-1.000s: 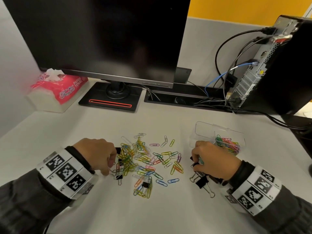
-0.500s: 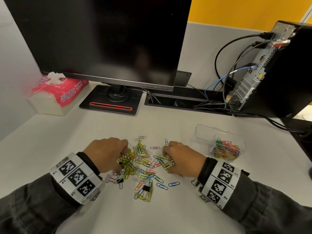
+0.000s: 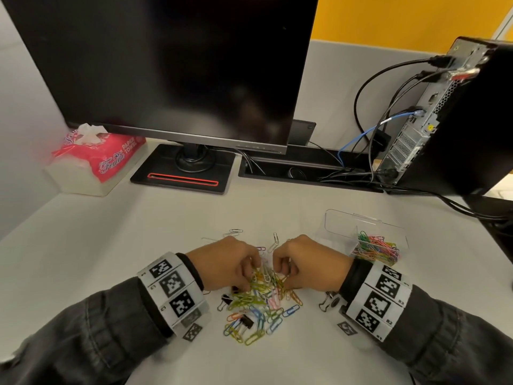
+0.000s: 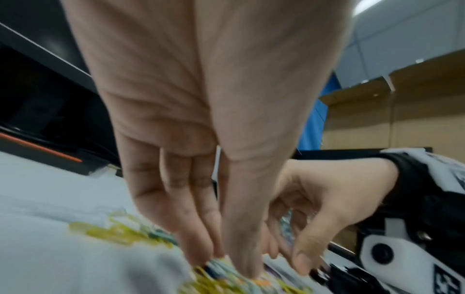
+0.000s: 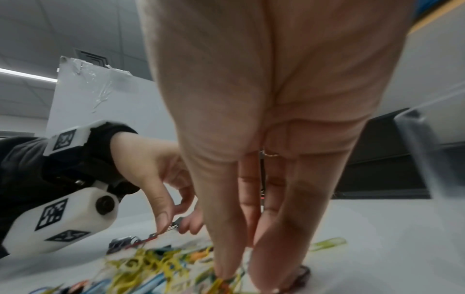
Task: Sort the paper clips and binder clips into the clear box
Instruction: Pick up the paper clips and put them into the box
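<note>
A heap of coloured paper clips [image 3: 258, 301] lies on the white desk with black binder clips [image 3: 245, 320] mixed in. My left hand [image 3: 249, 276] and right hand [image 3: 283, 273] meet over the heap's far side, fingers curled down into it. In the right wrist view, the left hand [image 5: 173, 222] pinches a binder clip by its wire handle. My right hand [image 5: 241, 268] pinches paper clips between thumb and fingers. The clear box [image 3: 341, 218] stands to the right; its right compartment holds paper clips [image 3: 377, 247].
More binder clips [image 3: 327, 301] lie under my right wrist. A monitor stand [image 3: 183, 173] and a pink tissue pack [image 3: 94, 159] are at the back left. A computer tower [image 3: 458, 120] with cables stands at the back right.
My right hand left the binder clips by the box and moved left into the heap. Both hands closed in toward each other, pushing the spread clips into a tighter heap.
</note>
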`<action>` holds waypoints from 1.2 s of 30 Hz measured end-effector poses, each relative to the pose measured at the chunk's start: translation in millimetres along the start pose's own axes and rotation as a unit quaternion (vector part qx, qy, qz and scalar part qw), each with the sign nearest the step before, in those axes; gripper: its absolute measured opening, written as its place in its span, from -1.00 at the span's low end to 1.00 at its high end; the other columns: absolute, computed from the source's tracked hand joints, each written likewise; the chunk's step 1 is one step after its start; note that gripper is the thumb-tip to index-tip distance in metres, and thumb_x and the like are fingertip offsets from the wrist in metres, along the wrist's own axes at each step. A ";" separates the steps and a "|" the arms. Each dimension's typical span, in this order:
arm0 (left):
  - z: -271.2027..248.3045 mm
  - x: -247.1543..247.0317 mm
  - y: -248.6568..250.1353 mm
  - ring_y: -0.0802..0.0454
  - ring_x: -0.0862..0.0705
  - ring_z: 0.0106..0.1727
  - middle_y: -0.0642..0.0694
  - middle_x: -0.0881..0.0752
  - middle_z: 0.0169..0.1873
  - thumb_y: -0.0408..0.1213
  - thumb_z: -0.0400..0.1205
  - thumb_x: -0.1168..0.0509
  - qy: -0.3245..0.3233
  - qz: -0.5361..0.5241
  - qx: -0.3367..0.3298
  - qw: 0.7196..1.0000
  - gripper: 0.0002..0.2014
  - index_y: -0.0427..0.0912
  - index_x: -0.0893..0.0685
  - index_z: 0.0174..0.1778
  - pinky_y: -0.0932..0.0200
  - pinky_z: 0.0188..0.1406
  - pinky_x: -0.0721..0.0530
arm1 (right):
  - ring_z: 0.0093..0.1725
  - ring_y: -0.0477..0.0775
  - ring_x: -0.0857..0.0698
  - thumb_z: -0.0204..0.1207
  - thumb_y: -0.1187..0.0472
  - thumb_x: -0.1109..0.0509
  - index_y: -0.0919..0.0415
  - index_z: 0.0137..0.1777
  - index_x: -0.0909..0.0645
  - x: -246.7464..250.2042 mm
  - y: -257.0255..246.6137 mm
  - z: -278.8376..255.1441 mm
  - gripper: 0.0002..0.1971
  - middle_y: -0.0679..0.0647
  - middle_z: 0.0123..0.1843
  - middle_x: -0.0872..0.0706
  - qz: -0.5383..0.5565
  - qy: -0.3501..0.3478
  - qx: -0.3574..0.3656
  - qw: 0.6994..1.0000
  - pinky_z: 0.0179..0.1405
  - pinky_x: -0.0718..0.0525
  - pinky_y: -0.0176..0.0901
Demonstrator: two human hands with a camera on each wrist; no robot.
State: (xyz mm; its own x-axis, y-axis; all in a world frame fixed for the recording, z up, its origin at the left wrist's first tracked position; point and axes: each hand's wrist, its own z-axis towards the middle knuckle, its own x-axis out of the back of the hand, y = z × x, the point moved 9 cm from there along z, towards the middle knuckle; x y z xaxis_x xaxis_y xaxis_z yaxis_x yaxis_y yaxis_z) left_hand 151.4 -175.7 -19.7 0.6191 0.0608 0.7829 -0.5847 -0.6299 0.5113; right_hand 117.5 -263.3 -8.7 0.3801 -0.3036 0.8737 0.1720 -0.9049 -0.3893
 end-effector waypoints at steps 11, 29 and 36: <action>-18.4 39.5 -24.3 0.34 -0.49 -0.28 0.13 -0.66 -0.11 -0.22 0.52 -0.46 0.078 0.076 0.050 0.993 -0.75 0.00 -0.62 0.09 0.40 -0.28 -0.46 | 0.64 0.10 -0.06 0.17 -0.19 -0.64 0.00 0.68 0.09 -17.2 -6.7 8.8 0.21 0.08 0.70 0.03 -0.078 -0.054 0.000 0.995 0.61 -0.21 -0.01; -24.6 40.8 -25.5 0.30 -0.59 -0.21 0.21 -0.70 -0.19 -0.13 0.60 -0.36 0.064 0.063 0.058 0.994 -0.83 0.09 -0.62 0.09 0.17 -0.04 -0.64 | -0.20 -0.12 -0.74 0.39 0.27 -0.54 0.09 -0.11 -0.77 25.0 3.6 -5.0 -0.89 -0.01 -0.18 -0.81 0.089 0.091 0.035 0.991 -0.08 -0.74 -0.07; -19.7 30.7 -27.2 0.24 -0.64 -0.14 0.18 -0.69 -0.15 -0.11 0.59 -0.36 0.049 0.063 0.056 0.995 -0.84 0.12 -0.61 0.07 0.26 -0.10 -0.63 | -0.27 -0.14 -0.79 0.36 0.28 -0.59 0.14 -0.13 -0.77 85.1 24.4 -51.0 -0.89 0.00 -0.25 -0.83 0.163 0.172 0.020 0.971 -0.10 -0.77 -0.24</action>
State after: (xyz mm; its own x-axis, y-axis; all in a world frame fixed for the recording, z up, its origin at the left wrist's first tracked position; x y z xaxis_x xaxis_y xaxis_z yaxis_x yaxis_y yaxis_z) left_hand 176.0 -141.4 -2.6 0.4867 0.0472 0.8723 -0.5898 -0.7189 0.3680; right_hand 107.7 -326.4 70.9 0.0956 -0.6595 0.7456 0.1318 -0.7341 -0.6662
